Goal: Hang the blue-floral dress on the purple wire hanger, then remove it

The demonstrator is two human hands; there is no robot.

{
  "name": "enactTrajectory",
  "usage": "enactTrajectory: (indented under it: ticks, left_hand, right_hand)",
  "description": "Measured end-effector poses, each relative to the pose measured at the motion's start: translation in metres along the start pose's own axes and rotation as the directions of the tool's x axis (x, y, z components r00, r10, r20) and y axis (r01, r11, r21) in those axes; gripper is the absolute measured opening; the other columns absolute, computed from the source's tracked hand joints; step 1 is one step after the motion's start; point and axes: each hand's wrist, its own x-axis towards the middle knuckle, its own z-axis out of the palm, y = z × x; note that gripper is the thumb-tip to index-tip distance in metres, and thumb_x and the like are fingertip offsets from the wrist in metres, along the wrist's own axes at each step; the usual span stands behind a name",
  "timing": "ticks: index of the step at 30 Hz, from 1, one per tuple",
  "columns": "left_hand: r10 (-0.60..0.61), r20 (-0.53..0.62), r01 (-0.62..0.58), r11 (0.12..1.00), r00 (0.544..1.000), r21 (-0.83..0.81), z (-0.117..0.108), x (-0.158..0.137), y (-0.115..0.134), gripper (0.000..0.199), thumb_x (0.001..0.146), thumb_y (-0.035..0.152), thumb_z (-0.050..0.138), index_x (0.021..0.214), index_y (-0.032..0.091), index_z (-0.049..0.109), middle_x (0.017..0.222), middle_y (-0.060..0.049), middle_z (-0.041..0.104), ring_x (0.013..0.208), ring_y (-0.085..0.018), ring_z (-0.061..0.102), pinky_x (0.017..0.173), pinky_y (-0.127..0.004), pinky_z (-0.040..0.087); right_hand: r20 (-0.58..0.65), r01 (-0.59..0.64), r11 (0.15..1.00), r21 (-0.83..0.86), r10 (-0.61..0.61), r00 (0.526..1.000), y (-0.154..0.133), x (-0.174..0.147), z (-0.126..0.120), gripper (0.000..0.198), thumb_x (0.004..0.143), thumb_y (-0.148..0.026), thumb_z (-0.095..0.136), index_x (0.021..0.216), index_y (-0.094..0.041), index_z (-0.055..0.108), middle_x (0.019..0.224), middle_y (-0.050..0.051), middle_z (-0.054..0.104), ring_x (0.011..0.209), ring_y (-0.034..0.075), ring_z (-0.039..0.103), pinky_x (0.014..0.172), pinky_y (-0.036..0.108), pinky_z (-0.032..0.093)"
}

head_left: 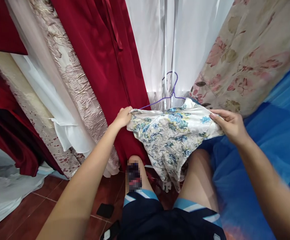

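Note:
A white blouse with a blue and grey floral print is stretched out in front of me, over my knees. Its shoulders sit on a purple wire hanger, whose hook points up and away from me. My left hand is closed on the blouse's left shoulder edge. At the opposite sleeve, my right hand pinches the fabric between thumb and fingers. The lower part of the blouse hangs gathered between my legs. Most of the hanger's bar is hidden inside the garment.
Hanging garments line the far side: a dark red satin dress, white fabric and a pink floral dress. Blue tulle spreads at the right. A black phone-like object lies on the red tile floor.

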Motion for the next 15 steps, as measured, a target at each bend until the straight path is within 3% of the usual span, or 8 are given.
enactTrajectory:
  ticks: [2, 4, 6, 8, 10, 12, 15]
  left_hand:
    - [0.013, -0.13, -0.017, 0.999, 0.991, -0.031, -0.002, 0.017, 0.015, 0.018, 0.078, 0.009, 0.046, 0.087, 0.021, 0.057, 0.092, -0.006, 0.061, 0.09, -0.024, 0.056, 0.088, -0.038, 0.045]
    - [-0.052, -0.229, 0.009, 0.983, 0.972, -0.185, 0.0, 0.031, 0.034, 0.027, 0.082, 0.012, 0.05, 0.106, 0.021, 0.057, 0.103, -0.007, 0.063, 0.095, -0.023, 0.058, 0.087, -0.036, 0.047]
    - [-0.126, -0.15, 0.063, 0.928, 0.981, -0.367, 0.003, 0.038, 0.055, 0.034, 0.086, 0.021, 0.056, 0.12, 0.021, 0.053, 0.106, -0.009, 0.064, 0.094, -0.021, 0.061, 0.082, -0.034, 0.049]
    - [-0.061, 0.003, 0.057, 0.908, 0.998, -0.415, 0.005, 0.037, 0.071, 0.032, 0.087, 0.031, 0.061, 0.116, 0.018, 0.058, 0.101, -0.008, 0.067, 0.091, -0.021, 0.063, 0.082, -0.033, 0.049]
    - [0.091, 0.086, -0.055, 0.936, 0.992, -0.347, 0.005, 0.028, 0.082, 0.026, 0.086, 0.039, 0.064, 0.101, 0.017, 0.066, 0.096, -0.006, 0.07, 0.09, -0.021, 0.063, 0.084, -0.032, 0.047]
    - [0.182, 0.061, -0.158, 0.947, 0.981, -0.279, 0.003, 0.016, 0.087, 0.027, 0.087, 0.043, 0.063, 0.093, 0.017, 0.069, 0.093, -0.003, 0.071, 0.088, -0.02, 0.062, 0.081, -0.03, 0.045]
    - [0.204, -0.055, -0.212, 0.945, 0.977, -0.251, -0.002, 0.005, 0.097, 0.034, 0.094, 0.045, 0.053, 0.093, 0.017, 0.071, 0.087, -0.003, 0.07, 0.081, -0.019, 0.061, 0.072, -0.028, 0.043]
  right_hand:
    - [-0.013, -0.048, 0.998, 0.05, 0.049, 0.999, -0.001, 0.0, 0.002, 0.035, 0.081, -0.039, 0.079, 0.106, -0.016, 0.078, 0.101, 0.011, 0.077, 0.081, 0.017, 0.067, 0.073, 0.027, 0.049]
    - [-0.009, -0.116, 0.986, 0.123, 0.118, 0.993, 0.0, -0.001, 0.005, 0.036, 0.078, -0.041, 0.08, 0.103, -0.015, 0.078, 0.092, 0.01, 0.077, 0.076, 0.017, 0.066, 0.069, 0.028, 0.049]
    - [0.021, -0.178, 0.97, 0.168, 0.177, 0.984, 0.003, -0.004, 0.008, 0.038, 0.076, -0.043, 0.081, 0.1, -0.014, 0.078, 0.083, 0.008, 0.076, 0.07, 0.017, 0.064, 0.064, 0.027, 0.048]
    - [0.044, -0.206, 0.964, 0.169, 0.201, 0.979, 0.007, -0.008, 0.011, 0.037, 0.076, -0.046, 0.08, 0.095, -0.015, 0.076, 0.074, 0.004, 0.072, 0.06, 0.014, 0.059, 0.055, 0.025, 0.043]
    - [0.025, -0.202, 0.967, 0.155, 0.2, 0.979, 0.009, -0.012, 0.014, 0.036, 0.077, -0.049, 0.078, 0.089, -0.015, 0.073, 0.063, 0.0, 0.065, 0.049, 0.011, 0.049, 0.046, 0.024, 0.034]
    - [-0.049, -0.171, 0.972, 0.163, 0.181, 0.982, 0.009, -0.013, 0.018, 0.034, 0.078, -0.049, 0.076, 0.084, -0.016, 0.071, 0.059, -0.002, 0.059, 0.046, 0.009, 0.042, 0.043, 0.024, 0.028]
    - [-0.199, -0.106, 0.969, 0.221, 0.152, 0.968, 0.005, -0.003, 0.02, 0.031, 0.077, -0.045, 0.076, 0.082, -0.016, 0.069, 0.063, -0.001, 0.061, 0.052, 0.01, 0.045, 0.049, 0.024, 0.033]
